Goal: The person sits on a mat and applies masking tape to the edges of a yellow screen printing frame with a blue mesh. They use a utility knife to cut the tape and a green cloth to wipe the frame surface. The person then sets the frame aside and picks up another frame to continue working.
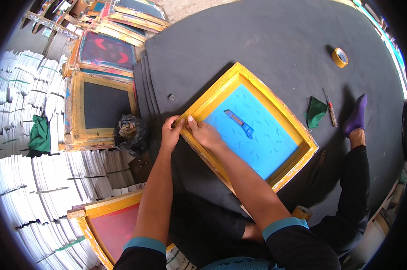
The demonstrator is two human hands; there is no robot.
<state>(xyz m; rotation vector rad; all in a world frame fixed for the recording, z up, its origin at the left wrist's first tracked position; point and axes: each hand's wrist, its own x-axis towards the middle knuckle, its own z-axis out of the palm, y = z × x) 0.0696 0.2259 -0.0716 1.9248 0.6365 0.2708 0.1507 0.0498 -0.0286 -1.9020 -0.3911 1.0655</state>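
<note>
Forearms: both bare, coming up from the lower edge out of dark sleeves with teal cuffs, meeting at the near-left corner of the frame.
Left hand [169, 132]: fingers curled, tips pinching at the yellow tape on the frame's corner; it holds nothing loose, only presses the tape edge.
Right hand [203, 132]: lies just right of the left hand, almost touching it, fingers bent with a thumb and fingertip pressed on the same taped corner; whether it grips a tape end cannot be told.
Screen frame [250, 123]: a wooden printing frame wrapped in yellow tape, with blue mesh, lying flat and turned like a diamond on the black mat [266, 40]; its near-left corner is under both hands, the rest stretches away to the right of them.
Cutter [239, 123]: a blue utility knife resting on the mesh, just right of the right hand, untouched.
Tape roll [340, 57]: yellow, far beyond the hands to the upper right, on the mat.
Green cloth [316, 111]: well right of the frame, beside a thin red-handled tool [330, 112].
Foot [356, 116]: the person's own, in a purple sock, right of the cloth.
Black bag [130, 132]: crumpled, just left of the left hand.
Other frames [102, 105]: stacked further left, among white paper stacks [41, 180].
</note>
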